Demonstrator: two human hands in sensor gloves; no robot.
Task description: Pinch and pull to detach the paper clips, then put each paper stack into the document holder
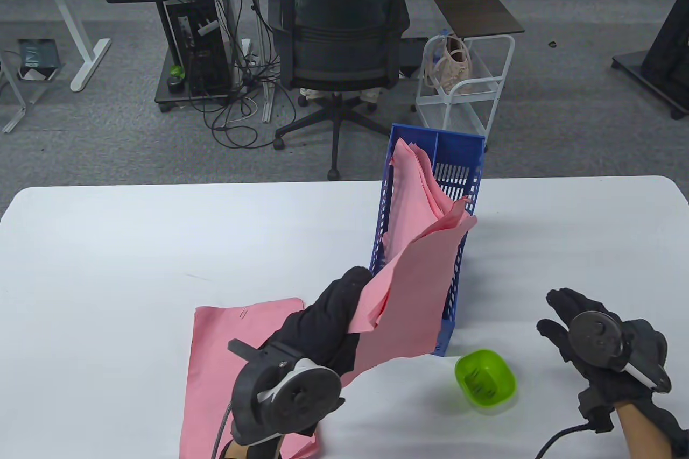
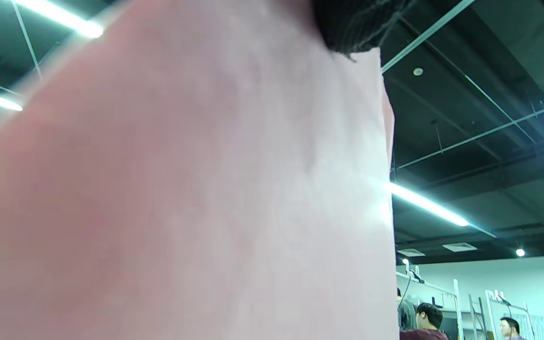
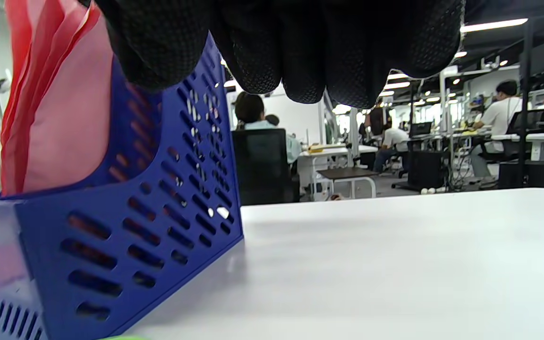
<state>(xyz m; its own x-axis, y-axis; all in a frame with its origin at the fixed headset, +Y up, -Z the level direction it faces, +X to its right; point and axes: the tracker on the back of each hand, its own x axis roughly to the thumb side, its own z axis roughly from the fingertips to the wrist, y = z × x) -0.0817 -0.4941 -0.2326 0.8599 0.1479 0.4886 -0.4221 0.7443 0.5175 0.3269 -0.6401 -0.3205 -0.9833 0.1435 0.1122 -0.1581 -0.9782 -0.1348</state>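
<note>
1. Table view: The left hand (image 1: 328,319) holds a pink paper stack (image 1: 409,308) by its near edge. The far end of the stack leans into the blue document holder (image 1: 463,270), in its left slot. More pink paper (image 1: 414,179) already stands in that slot. The right slot looks bare.
2. Table view, more: Another pink stack (image 1: 226,351) lies flat on the white table (image 1: 134,244), just under the left hand. It has a small mark near its top that may be a clip, but it is too small to tell. A little green bowl (image 1: 485,377) sits near the holder. Dark bits lie inside it, maybe clips. The right hand (image 1: 597,340) rests near the bowl with loose fingers and holds nothing.
3. Left wrist view: Pink paper (image 2: 182,189) fills almost all of this view. A bit of black glove (image 2: 352,28) touches its top edge. I cannot see how the fingers bend here.
4. Right wrist view: The black fingers (image 3: 295,47) hang down, and nothing is in them. The blue holder (image 3: 135,226) stands close by with pink paper (image 3: 59,118) inside.
5. How far along: I think some paper is put away, one stack is going in, and at least one stack is left.
</note>
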